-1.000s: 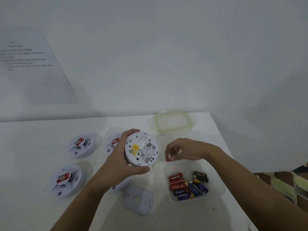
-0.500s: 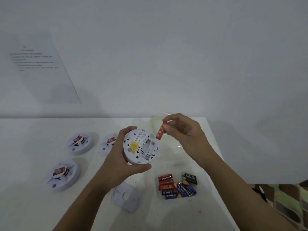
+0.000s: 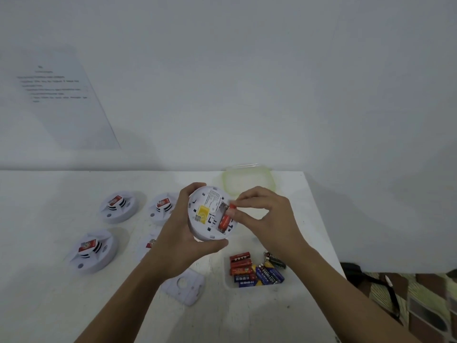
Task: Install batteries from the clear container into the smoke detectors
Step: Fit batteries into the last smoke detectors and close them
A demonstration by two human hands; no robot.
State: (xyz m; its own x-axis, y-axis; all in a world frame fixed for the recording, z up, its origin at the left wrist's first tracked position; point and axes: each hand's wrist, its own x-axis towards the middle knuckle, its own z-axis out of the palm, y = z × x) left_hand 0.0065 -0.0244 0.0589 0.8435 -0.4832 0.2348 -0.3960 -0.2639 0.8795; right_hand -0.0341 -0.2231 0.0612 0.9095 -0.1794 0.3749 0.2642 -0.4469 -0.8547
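Note:
My left hand (image 3: 178, 241) holds a round white smoke detector (image 3: 206, 214) above the table, its back with a yellow label turned toward me. My right hand (image 3: 267, 214) pinches a red battery (image 3: 225, 220) by its upper end, and the battery lies in the detector's battery slot. The clear container (image 3: 227, 280) sits on the table below my hands with several red, blue and black batteries (image 3: 254, 272) inside. The detector's white back plate (image 3: 184, 288) lies flat near the table's front.
Other white smoke detectors with red stickers rest on the table at far left (image 3: 117, 206), front left (image 3: 91, 251) and centre (image 3: 160, 207); one more is mostly hidden behind my left wrist (image 3: 148, 243). A green-rimmed lid (image 3: 248, 180) lies by the wall. The table's right edge (image 3: 329, 233) is close.
My right hand lifted a red battery from near the container, carried it up to the detector and set it into the battery slot. My left hand kept hold of the detector.

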